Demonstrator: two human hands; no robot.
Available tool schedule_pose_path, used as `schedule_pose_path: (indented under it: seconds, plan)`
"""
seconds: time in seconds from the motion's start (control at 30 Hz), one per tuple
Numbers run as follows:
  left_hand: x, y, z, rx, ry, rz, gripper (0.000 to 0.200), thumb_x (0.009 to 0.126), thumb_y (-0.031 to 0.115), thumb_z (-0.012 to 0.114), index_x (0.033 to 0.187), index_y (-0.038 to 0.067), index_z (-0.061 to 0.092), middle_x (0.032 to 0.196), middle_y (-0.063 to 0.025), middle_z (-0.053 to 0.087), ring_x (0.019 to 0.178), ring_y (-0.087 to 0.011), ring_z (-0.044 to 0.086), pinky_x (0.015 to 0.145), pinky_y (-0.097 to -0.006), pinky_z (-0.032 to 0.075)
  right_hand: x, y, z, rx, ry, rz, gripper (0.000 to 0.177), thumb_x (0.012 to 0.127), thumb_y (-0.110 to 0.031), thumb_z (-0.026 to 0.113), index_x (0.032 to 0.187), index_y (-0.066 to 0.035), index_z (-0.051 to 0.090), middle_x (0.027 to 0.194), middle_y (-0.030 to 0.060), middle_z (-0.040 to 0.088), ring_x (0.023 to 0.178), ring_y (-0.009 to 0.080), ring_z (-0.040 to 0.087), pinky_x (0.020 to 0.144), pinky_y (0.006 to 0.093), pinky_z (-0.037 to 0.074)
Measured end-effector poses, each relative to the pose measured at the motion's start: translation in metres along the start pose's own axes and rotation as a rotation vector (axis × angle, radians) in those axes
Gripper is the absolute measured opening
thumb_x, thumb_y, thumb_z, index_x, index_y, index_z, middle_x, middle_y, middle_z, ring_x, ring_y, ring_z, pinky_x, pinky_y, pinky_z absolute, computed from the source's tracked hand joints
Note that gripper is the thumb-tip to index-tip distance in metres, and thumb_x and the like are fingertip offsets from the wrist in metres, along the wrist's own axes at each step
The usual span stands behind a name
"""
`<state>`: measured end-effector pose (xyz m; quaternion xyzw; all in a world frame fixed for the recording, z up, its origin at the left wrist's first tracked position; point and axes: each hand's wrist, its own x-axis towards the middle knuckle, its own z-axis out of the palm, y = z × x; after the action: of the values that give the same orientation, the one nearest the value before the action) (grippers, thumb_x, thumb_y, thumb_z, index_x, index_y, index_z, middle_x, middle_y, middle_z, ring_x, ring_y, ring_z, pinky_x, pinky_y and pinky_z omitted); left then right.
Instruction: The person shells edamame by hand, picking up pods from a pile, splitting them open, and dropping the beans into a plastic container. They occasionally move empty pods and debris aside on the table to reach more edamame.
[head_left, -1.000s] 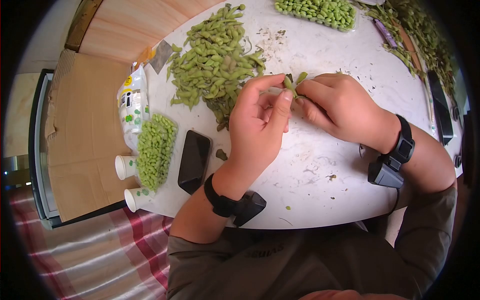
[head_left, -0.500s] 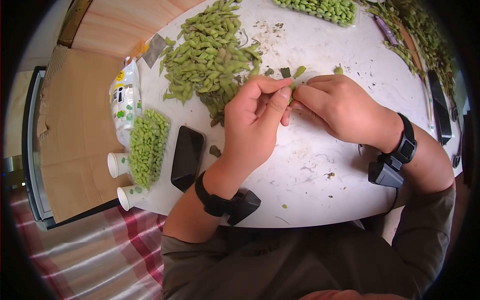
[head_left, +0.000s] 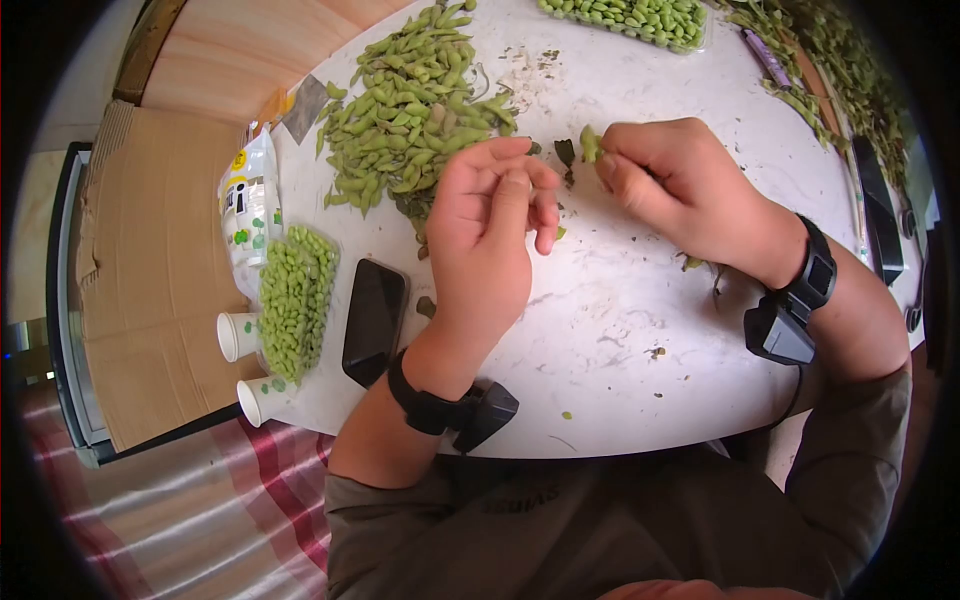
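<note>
A green soybean pod [head_left: 589, 143] is pinched between the thumb and fingers of my right hand [head_left: 685, 190], over the upper middle of the white table. To its left, my left hand [head_left: 485, 220] is curled, its thumb pressed against the fingers; whatever is between them, if anything, is hidden. Beside and beyond my left hand lies a heap of soybean pods [head_left: 405, 110]. A dark leaf scrap [head_left: 565, 152] lies on the table between the two hands.
At the left stand a clear tray of shelled beans [head_left: 297, 300], a black phone [head_left: 375, 322], two paper cups [head_left: 237, 337] and a white printed bag [head_left: 250, 200]. Another bean tray [head_left: 640, 22] sits at the back. Leafy stalks [head_left: 850, 70] and a purple pen-like object [head_left: 767, 57] lie back right.
My hands have come apart from where they met. The right hand has moved up and away with a pod; the left has shifted slightly left, toward the heap.
</note>
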<state>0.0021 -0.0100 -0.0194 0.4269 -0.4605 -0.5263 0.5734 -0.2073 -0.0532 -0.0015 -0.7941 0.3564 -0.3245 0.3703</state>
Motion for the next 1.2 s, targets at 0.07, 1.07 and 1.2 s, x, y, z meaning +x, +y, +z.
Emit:
schedule_pose_path:
  seconds: [0.07, 1.07, 1.2]
  plan:
    - [-0.001, -0.001, -0.008, -0.048, -0.165, -0.077, 0.021, 0.110, 0.015, 0.044, 0.118, 0.000, 0.056, 0.087, -0.0032, 0.057, 0.068, -0.0087, 0.048, 0.056, -0.0233, 0.037, -0.001, 0.008, 0.006, -0.107, -0.030, -0.174, 0.014, 0.092, -0.013, 0.060, 0.087, -0.001, 0.063, 0.071, 0.0175, 0.061, 0.063, 0.0368, 0.060, 0.062, 0.0433, 0.050]
    - [-0.007, 0.001, -0.002, 0.346, -0.138, -0.104, 0.028, 0.113, 0.025, 0.046, 0.101, 0.001, 0.053, 0.068, 0.0064, 0.038, 0.057, -0.0028, 0.032, 0.050, -0.0222, 0.029, -0.003, 0.002, 0.004, -0.017, 0.037, -0.064, 0.016, 0.098, -0.014, 0.057, 0.091, 0.000, 0.060, 0.077, 0.0190, 0.061, 0.074, 0.0403, 0.061, 0.069, 0.0478, 0.049]
    - [-0.005, 0.001, -0.002, 0.264, -0.120, -0.091, 0.030, 0.113, 0.027, 0.046, 0.102, 0.000, 0.054, 0.069, 0.0059, 0.039, 0.058, -0.0025, 0.032, 0.050, -0.0220, 0.029, 0.002, 0.016, 0.009, -0.236, 0.177, -0.138, 0.013, 0.097, -0.013, 0.060, 0.094, -0.001, 0.061, 0.083, 0.0187, 0.062, 0.081, 0.0393, 0.061, 0.072, 0.0471, 0.048]
